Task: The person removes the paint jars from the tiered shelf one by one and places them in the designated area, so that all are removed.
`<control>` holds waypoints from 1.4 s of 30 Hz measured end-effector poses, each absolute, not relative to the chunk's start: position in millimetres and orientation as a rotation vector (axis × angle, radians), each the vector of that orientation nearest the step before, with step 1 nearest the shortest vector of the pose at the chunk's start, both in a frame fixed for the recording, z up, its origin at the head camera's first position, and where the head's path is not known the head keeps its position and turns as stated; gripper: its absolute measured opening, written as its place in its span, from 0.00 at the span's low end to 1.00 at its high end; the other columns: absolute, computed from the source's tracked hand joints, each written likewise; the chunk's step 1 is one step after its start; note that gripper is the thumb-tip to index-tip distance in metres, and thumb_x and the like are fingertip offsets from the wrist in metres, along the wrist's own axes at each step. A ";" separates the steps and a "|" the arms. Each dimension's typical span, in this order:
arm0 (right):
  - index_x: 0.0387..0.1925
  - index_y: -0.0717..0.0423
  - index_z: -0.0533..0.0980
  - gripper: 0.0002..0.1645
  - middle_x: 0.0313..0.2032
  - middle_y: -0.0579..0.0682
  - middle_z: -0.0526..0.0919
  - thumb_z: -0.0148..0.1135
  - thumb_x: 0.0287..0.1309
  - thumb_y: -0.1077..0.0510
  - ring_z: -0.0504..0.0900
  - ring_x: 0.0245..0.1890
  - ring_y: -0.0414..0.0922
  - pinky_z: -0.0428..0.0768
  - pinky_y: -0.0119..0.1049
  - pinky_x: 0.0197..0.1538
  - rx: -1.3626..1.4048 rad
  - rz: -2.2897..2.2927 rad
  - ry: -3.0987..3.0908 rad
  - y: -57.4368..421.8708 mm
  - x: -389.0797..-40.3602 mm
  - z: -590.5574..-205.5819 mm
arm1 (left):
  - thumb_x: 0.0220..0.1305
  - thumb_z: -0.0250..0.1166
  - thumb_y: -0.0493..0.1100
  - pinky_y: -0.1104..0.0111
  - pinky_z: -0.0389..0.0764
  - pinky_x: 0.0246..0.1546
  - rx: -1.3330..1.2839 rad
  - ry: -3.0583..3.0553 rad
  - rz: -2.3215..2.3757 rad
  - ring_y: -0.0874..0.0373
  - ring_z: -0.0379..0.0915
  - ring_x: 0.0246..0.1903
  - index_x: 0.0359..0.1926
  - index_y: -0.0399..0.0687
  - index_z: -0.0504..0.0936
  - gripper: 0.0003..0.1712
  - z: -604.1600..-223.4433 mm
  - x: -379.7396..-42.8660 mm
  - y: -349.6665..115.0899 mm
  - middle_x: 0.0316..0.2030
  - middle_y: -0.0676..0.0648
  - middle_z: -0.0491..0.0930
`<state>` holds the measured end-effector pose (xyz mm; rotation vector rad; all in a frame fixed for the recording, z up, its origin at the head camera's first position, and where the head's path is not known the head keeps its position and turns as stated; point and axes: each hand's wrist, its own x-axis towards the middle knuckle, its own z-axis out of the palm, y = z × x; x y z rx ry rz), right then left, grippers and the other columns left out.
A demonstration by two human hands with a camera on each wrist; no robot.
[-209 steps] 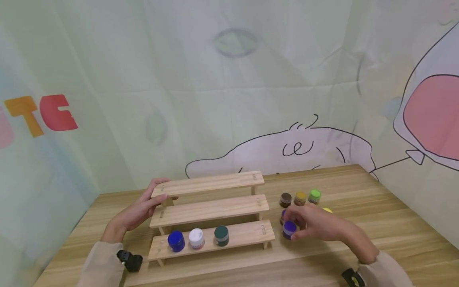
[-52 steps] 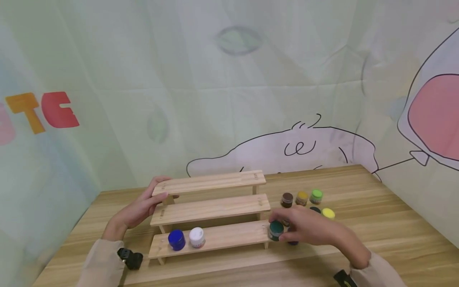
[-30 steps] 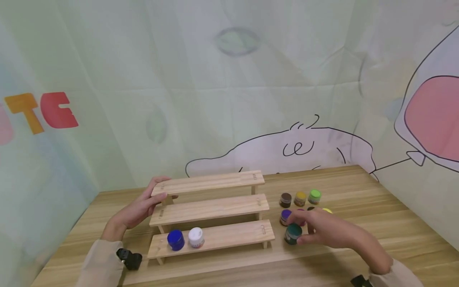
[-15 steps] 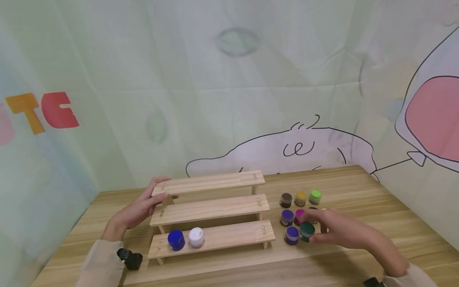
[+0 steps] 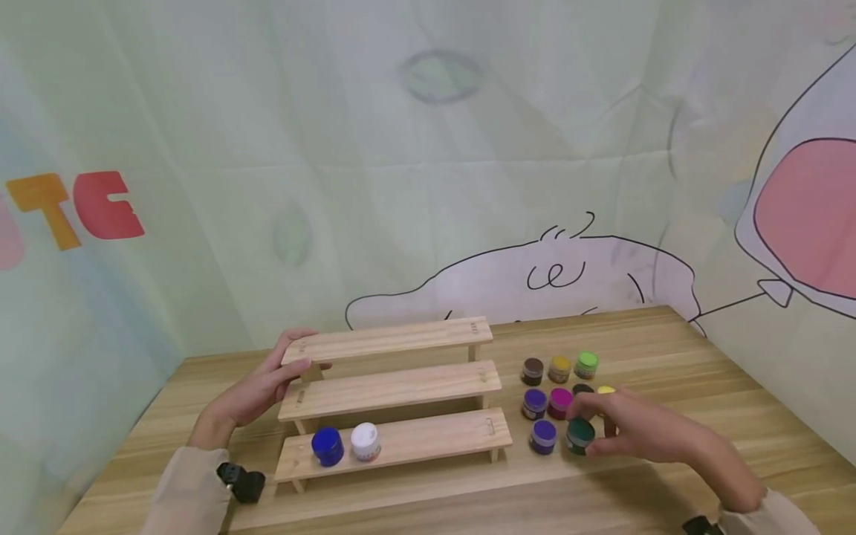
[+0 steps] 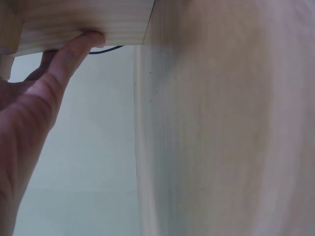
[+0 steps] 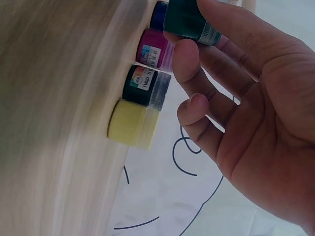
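Observation:
My left hand grips the upper left end of a three-tier wooden display rack; its fingers reach the underside of a shelf in the left wrist view. With thumb and fingers, my right hand pinches a dark green paint jar low over the table, right beside a purple paint jar. In the right wrist view the green jar is at the fingertips, cut off by the top edge. On the bottom shelf stand a blue jar and a white jar.
Behind the right hand, more paint jars stand in rows on the wooden table: brown, ochre, light green, another purple, magenta, a dark one and yellow. A printed cloth backdrop hangs behind.
The dark green jar, third on the bottom shelf at first, has been taken off and carried right, past the front purple jar, by my right hand. My left hand stays on the rack.

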<state>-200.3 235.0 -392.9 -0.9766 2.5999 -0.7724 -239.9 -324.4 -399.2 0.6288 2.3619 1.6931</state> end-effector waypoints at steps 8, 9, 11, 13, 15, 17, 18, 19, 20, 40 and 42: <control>0.51 0.52 0.79 0.24 0.42 0.40 0.82 0.75 0.53 0.53 0.78 0.32 0.35 0.79 0.32 0.34 -0.944 -0.792 2.554 240.3 -208.3 -404.1 | 0.80 0.47 0.45 0.60 0.78 0.51 0.627 2.383 1.677 0.34 0.60 0.61 0.72 0.55 0.48 0.26 -398.9 -239.4 -324.9 0.64 0.38 0.58; 0.51 0.51 0.79 0.24 0.42 0.40 0.82 0.75 0.53 0.52 0.78 0.32 0.35 0.79 0.32 0.33 -0.953 -0.791 2.549 242.3 -211.4 -408.4 | 0.80 0.47 0.45 0.61 0.78 0.51 0.624 2.387 1.677 0.34 0.60 0.61 0.72 0.55 0.48 0.26 -398.9 -239.4 -324.8 0.64 0.37 0.58; 0.51 0.48 0.79 0.24 0.42 0.39 0.82 0.75 0.54 0.49 0.78 0.31 0.35 0.79 0.32 0.33 -0.968 -0.783 2.545 247.2 -218.4 -418.6 | 0.80 0.47 0.46 0.62 0.77 0.51 0.614 2.387 1.676 0.34 0.59 0.63 0.72 0.56 0.48 0.27 -398.7 -239.3 -324.2 0.65 0.36 0.57; 0.51 0.45 0.78 0.24 0.43 0.38 0.81 0.75 0.54 0.46 0.78 0.31 0.35 0.79 0.31 0.33 -0.980 -0.790 2.540 253.3 -226.7 -430.8 | 0.80 0.47 0.46 0.64 0.76 0.52 0.609 2.379 1.680 0.33 0.56 0.64 0.72 0.55 0.48 0.27 -398.2 -239.2 -323.5 0.66 0.36 0.56; 0.52 0.43 0.78 0.25 0.43 0.36 0.81 0.75 0.53 0.44 0.78 0.31 0.35 0.79 0.31 0.33 -0.975 -0.797 2.532 256.8 -232.0 -438.7 | 0.80 0.47 0.46 0.64 0.76 0.53 0.607 2.366 1.684 0.33 0.54 0.65 0.73 0.55 0.47 0.28 -397.5 -239.0 -322.7 0.67 0.36 0.53; 0.52 0.42 0.78 0.25 0.43 0.36 0.81 0.74 0.53 0.43 0.78 0.31 0.35 0.79 0.31 0.33 -0.978 -0.800 2.530 258.4 -234.4 -442.6 | 0.80 0.47 0.47 0.64 0.76 0.53 0.608 2.361 1.687 0.33 0.54 0.65 0.73 0.54 0.47 0.28 -396.9 -238.8 -322.1 0.67 0.36 0.53; 0.52 0.44 0.78 0.25 0.44 0.37 0.81 0.75 0.54 0.44 0.78 0.31 0.35 0.79 0.31 0.33 -0.995 -0.804 2.523 258.0 -234.2 -442.3 | 0.80 0.47 0.47 0.64 0.76 0.53 0.610 2.364 1.684 0.33 0.55 0.65 0.73 0.54 0.47 0.28 -396.6 -238.6 -321.9 0.67 0.37 0.53; 0.52 0.44 0.78 0.25 0.44 0.38 0.81 0.74 0.54 0.44 0.78 0.31 0.35 0.79 0.31 0.33 -0.998 -0.797 2.523 256.9 -232.8 -440.1 | 0.80 0.47 0.47 0.64 0.76 0.53 0.612 2.364 1.685 0.33 0.56 0.65 0.73 0.54 0.47 0.28 -396.5 -238.6 -321.8 0.66 0.37 0.54; 0.52 0.47 0.78 0.25 0.44 0.39 0.81 0.74 0.55 0.45 0.78 0.31 0.35 0.79 0.32 0.33 -1.020 -0.786 2.521 255.5 -230.9 -437.0 | 0.80 0.47 0.46 0.63 0.76 0.53 0.621 2.366 1.682 0.34 0.57 0.64 0.73 0.54 0.47 0.28 -396.5 -238.5 -321.9 0.66 0.38 0.55; 0.53 0.49 0.78 0.22 0.43 0.42 0.81 0.73 0.57 0.56 0.79 0.33 0.37 0.79 0.33 0.35 -0.928 -0.787 2.543 240.0 -211.4 -407.4 | 0.81 0.46 0.45 0.61 0.78 0.51 0.663 2.370 1.678 0.40 0.63 0.61 0.72 0.56 0.48 0.26 -396.1 -238.5 -322.9 0.63 0.42 0.59; 0.53 0.48 0.78 0.22 0.43 0.42 0.81 0.72 0.57 0.55 0.79 0.33 0.37 0.79 0.33 0.35 -0.906 -0.780 2.556 238.9 -209.8 -405.6 | 0.80 0.46 0.44 0.61 0.78 0.51 0.662 2.369 1.680 0.42 0.64 0.61 0.72 0.56 0.49 0.26 -395.4 -238.1 -322.6 0.62 0.42 0.60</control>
